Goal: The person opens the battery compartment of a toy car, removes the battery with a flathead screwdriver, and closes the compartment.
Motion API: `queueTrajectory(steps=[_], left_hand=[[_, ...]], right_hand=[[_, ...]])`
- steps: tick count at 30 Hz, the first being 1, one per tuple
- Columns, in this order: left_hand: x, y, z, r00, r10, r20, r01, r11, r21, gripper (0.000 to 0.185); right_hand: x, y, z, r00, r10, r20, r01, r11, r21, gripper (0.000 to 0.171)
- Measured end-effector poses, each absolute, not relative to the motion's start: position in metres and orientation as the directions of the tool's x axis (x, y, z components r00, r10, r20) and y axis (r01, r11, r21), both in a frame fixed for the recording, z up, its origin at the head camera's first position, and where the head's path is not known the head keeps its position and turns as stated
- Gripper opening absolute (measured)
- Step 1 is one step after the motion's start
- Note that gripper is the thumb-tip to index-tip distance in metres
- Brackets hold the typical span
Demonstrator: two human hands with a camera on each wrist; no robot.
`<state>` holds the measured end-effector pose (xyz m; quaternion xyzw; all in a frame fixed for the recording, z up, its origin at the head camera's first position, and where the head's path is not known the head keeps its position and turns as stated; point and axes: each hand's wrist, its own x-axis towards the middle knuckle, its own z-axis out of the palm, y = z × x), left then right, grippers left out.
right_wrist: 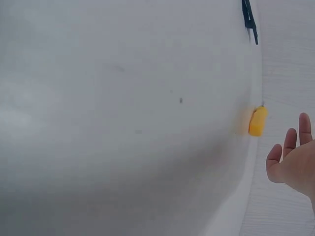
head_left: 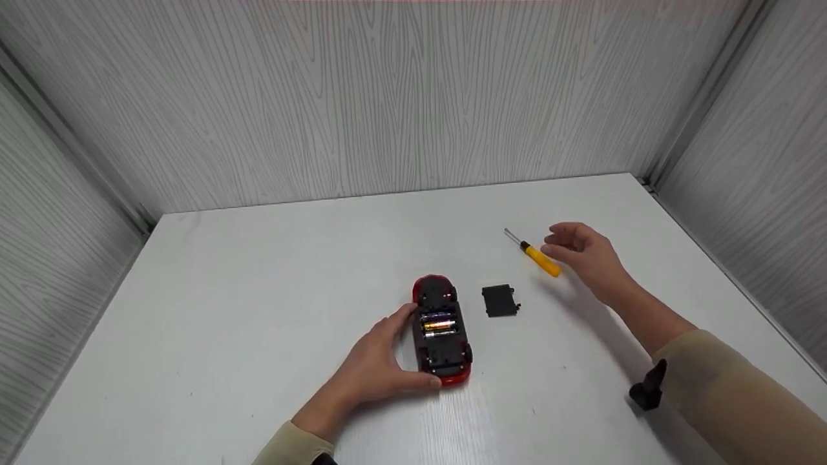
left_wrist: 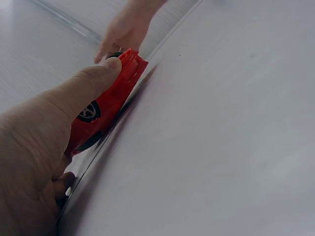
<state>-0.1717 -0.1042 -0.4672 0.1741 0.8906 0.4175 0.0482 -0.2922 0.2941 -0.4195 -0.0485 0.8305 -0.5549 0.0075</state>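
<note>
- A white surface point(head_left: 258, 310) is filling the lower half of the head view, with pale wood-grain walls point(head_left: 387, 97) closing it in at the back and on both sides.
- The left hand point(head_left: 371, 368) is gripping a red toy car point(head_left: 442, 332) that is lying upside down; the thumb is pressing the car's near end and the fingers point(head_left: 399, 318) are curling along its left flank.
- In the left wrist view the thumb point(left_wrist: 86, 86) is lying across the red body, just above a wheel point(left_wrist: 88, 112).
- The car's battery bay is standing open, with batteries point(head_left: 439, 323) showing in it, just right of the left fingers.
- A black cover point(head_left: 499, 300) is lying flat on the surface just right of the car, apart from it, between the two hands.
- The right hand point(head_left: 585, 255) is hovering with its fingers loosely spread and grasping nothing.
- A yellow screwdriver point(head_left: 535, 254) is lying on the surface just left of the right fingers, its metal tip pointing away towards the back wall; whether the fingertips are touching the handle cannot be told.
- In the right wrist view the yellow handle point(right_wrist: 257, 121) is sitting just off the spread fingers point(right_wrist: 290, 147), with a clear gap between them.
- A dark strap piece point(head_left: 649, 386) is sticking out at the right sleeve point(head_left: 723, 387).
</note>
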Motion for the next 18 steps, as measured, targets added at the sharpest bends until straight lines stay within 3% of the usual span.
queueTrajectory(steps=[9,18], left_hand=[[-0.171,-0.103,-0.467,-0.936,0.347,0.055,0.267,0.598,0.756,0.124],[-0.169,-0.105,-0.466,-0.939,0.341,0.052,0.260,0.601,0.756,0.124]], right_hand=[[-0.305,0.303,-0.431,-0.997,-0.042,-0.059,0.035,0.442,-0.896,0.070],[-0.310,0.302,-0.435,-0.985,-0.104,-0.138,0.070,0.491,-0.868,0.077]])
